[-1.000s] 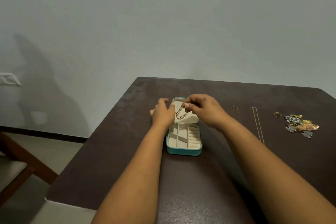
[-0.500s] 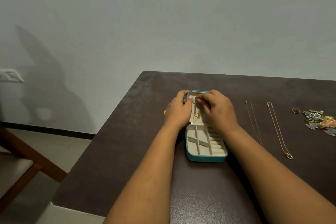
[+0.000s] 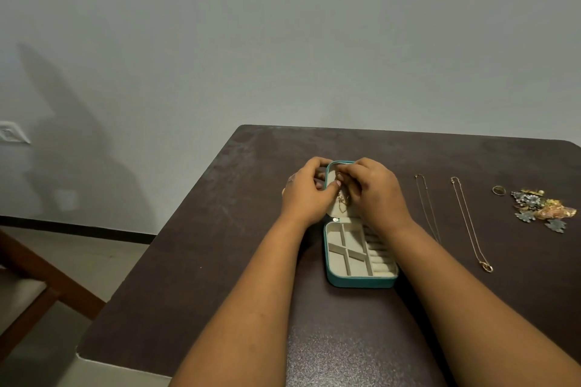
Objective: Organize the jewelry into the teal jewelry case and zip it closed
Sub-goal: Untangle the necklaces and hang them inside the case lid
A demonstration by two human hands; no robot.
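Note:
The teal jewelry case (image 3: 358, 282) lies open on the dark table (image 3: 220, 245), its beige compartments showing and its lid raised at the far end. A gold chain (image 3: 342, 199) hangs against the inside of the lid. My left hand (image 3: 306, 195) grips the lid's left edge, thumb on the lining. My right hand (image 3: 375, 190) pinches the top of the chain at the lid. To the right lie two thin necklaces (image 3: 427, 207) (image 3: 470, 223), a gold ring (image 3: 499, 190) and a pile of brooches and earrings (image 3: 542, 209).
A wooden chair (image 3: 34, 280) stands off the table's left side. The table's left edge (image 3: 151, 248) runs diagonally, with floor beyond. A wall socket (image 3: 12, 132) sits on the grey wall.
The view shifted, so the case now sits further right in frame. My hands moved closer together at the top of the lid, still working the gold chain there.

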